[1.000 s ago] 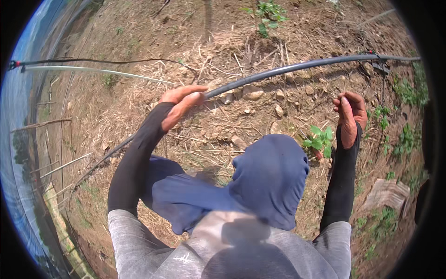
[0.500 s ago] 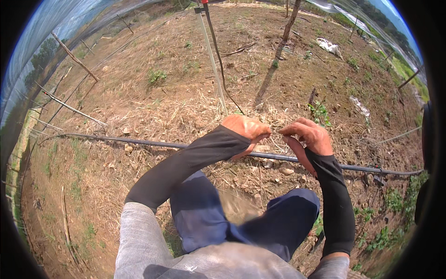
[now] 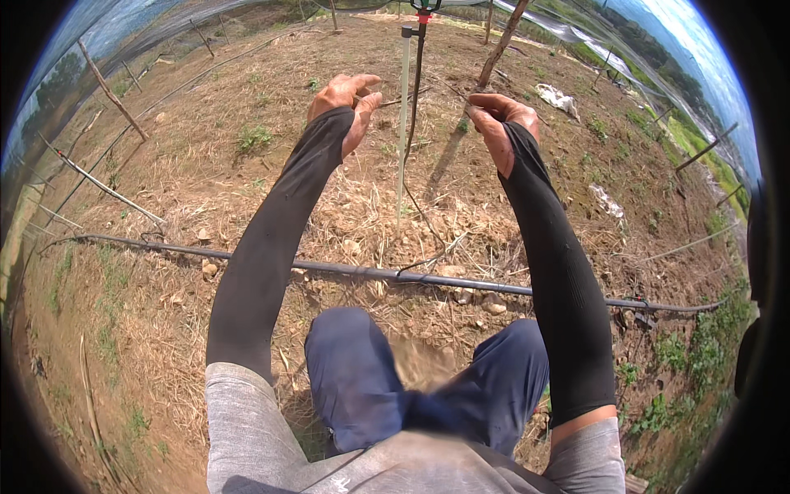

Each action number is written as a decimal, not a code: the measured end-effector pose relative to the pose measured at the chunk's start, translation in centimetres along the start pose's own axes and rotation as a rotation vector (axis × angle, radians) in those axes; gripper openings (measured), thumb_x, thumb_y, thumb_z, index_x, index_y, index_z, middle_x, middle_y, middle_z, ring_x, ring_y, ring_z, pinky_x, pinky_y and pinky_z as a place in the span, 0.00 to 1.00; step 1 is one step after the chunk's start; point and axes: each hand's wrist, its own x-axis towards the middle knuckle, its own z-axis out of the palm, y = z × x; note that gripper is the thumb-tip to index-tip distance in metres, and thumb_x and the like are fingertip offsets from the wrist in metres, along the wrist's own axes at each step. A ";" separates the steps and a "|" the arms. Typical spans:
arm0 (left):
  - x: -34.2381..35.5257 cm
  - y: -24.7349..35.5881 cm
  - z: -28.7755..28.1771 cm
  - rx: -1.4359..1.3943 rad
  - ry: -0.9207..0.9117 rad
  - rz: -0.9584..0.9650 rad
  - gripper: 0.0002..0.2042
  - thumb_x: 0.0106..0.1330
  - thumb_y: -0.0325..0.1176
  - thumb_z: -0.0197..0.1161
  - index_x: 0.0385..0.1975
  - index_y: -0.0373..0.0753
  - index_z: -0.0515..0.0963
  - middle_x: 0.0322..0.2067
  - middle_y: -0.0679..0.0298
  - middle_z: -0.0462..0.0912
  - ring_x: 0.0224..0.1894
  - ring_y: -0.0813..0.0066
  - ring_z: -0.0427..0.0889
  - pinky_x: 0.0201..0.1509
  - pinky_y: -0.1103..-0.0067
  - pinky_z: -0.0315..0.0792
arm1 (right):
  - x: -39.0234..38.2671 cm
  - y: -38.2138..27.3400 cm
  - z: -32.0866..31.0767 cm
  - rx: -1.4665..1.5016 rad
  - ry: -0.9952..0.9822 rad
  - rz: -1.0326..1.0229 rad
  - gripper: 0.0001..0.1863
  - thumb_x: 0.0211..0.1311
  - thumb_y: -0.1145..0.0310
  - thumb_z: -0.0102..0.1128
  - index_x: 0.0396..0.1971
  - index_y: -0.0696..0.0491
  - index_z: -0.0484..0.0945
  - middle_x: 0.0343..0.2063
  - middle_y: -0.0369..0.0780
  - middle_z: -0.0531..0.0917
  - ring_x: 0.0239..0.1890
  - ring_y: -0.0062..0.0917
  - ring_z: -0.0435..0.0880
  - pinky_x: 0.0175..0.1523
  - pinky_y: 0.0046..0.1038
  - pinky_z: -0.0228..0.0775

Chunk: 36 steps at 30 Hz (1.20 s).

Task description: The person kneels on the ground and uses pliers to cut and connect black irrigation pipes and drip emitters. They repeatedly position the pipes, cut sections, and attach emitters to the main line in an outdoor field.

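My left hand (image 3: 341, 107) is raised on the left of a pale upright stake (image 3: 404, 123), its fingers bent and thumb tip apart from the fingertips; nothing shows between them. On the stake's other side is my right hand (image 3: 506, 123), fingers and thumb drawn together; anything pinched there is too small to make out. Between the hands, a thin black tube (image 3: 414, 99) runs beside the stake, up to a sprinkler head (image 3: 424, 12) with a red part. Lower down, the tube curves to a thick black hose (image 3: 370, 272) on the ground. Neither hand touches stake or tube.
The hose crosses the ground in front of my bent knees (image 3: 350, 354). Dry straw and stones cover the soil. A wooden post (image 3: 502, 45) stands far right, near a white crumpled sheet (image 3: 558, 100). Another post (image 3: 111, 90) leans at the far left.
Both hands have moved up and forward from above the hose, and apart to either side of the stake. My arms are straighter. The view has tilted up, showing more of the sprinkler head.
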 end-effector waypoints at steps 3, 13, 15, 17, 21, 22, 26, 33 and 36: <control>1.6 -1.8 1.2 0.152 0.008 0.208 0.16 0.61 0.38 0.62 0.49 0.44 0.78 0.46 0.59 0.77 0.40 0.68 0.82 0.43 0.74 0.76 | 1.1 0.7 4.3 -0.048 -0.010 -0.013 0.17 0.52 0.67 0.62 0.42 0.59 0.82 0.32 0.41 0.85 0.34 0.20 0.81 0.42 0.21 0.72; 4.2 -0.4 1.3 0.478 -0.111 0.399 0.08 0.58 0.37 0.63 0.36 0.50 0.84 0.38 0.69 0.81 0.45 0.64 0.78 0.51 0.72 0.72 | 2.1 -0.8 5.6 -0.142 -0.140 -0.096 0.14 0.55 0.67 0.61 0.41 0.56 0.83 0.33 0.41 0.85 0.34 0.21 0.82 0.41 0.22 0.72; 4.4 -0.3 1.4 0.547 -0.118 0.392 0.07 0.59 0.37 0.63 0.36 0.50 0.84 0.34 0.68 0.82 0.44 0.64 0.78 0.50 0.72 0.72 | 2.0 -1.6 5.8 -0.151 -0.134 -0.048 0.14 0.55 0.67 0.62 0.41 0.56 0.83 0.32 0.40 0.85 0.33 0.19 0.81 0.40 0.22 0.73; 4.5 -0.3 1.0 0.566 -0.176 0.354 0.08 0.60 0.39 0.59 0.37 0.54 0.84 0.34 0.66 0.83 0.43 0.63 0.79 0.48 0.70 0.74 | 1.8 -2.2 6.0 -0.157 -0.117 -0.042 0.14 0.55 0.67 0.63 0.40 0.56 0.83 0.32 0.40 0.85 0.32 0.19 0.81 0.39 0.22 0.73; 3.8 0.5 0.7 0.510 -0.212 0.210 0.09 0.59 0.39 0.58 0.36 0.55 0.84 0.34 0.64 0.85 0.39 0.62 0.82 0.46 0.69 0.76 | 2.0 -1.5 6.7 -0.034 -0.119 0.006 0.14 0.55 0.66 0.66 0.39 0.58 0.83 0.28 0.39 0.84 0.28 0.19 0.81 0.35 0.21 0.73; 3.5 0.9 0.6 0.470 -0.222 0.167 0.09 0.58 0.38 0.59 0.36 0.53 0.84 0.34 0.64 0.85 0.39 0.63 0.82 0.46 0.69 0.76 | 1.8 -1.6 6.6 0.041 -0.132 0.031 0.14 0.57 0.66 0.66 0.38 0.61 0.82 0.28 0.41 0.84 0.28 0.20 0.82 0.35 0.21 0.74; 3.8 -0.2 0.9 0.038 -0.329 -0.140 0.11 0.54 0.37 0.64 0.34 0.41 0.83 0.30 0.60 0.85 0.29 0.70 0.81 0.34 0.74 0.75 | 1.0 -1.4 7.6 0.344 -0.112 0.146 0.14 0.58 0.69 0.64 0.40 0.63 0.81 0.29 0.43 0.84 0.29 0.20 0.82 0.35 0.20 0.76; 3.7 0.0 0.8 -0.853 -0.561 -0.594 0.10 0.61 0.37 0.64 0.30 0.36 0.79 0.16 0.70 0.73 0.15 0.88 0.67 0.12 0.89 0.55 | -0.2 -1.9 7.9 0.357 -0.100 0.075 0.12 0.55 0.74 0.66 0.38 0.64 0.79 0.29 0.43 0.84 0.28 0.21 0.83 0.34 0.20 0.76; 3.6 -0.4 1.6 -0.965 -0.542 -0.638 0.10 0.62 0.38 0.65 0.31 0.37 0.79 0.17 0.70 0.74 0.15 0.87 0.67 0.12 0.88 0.57 | -0.3 -1.5 8.2 0.346 -0.081 0.036 0.13 0.54 0.74 0.67 0.37 0.65 0.79 0.30 0.44 0.84 0.31 0.22 0.83 0.36 0.19 0.76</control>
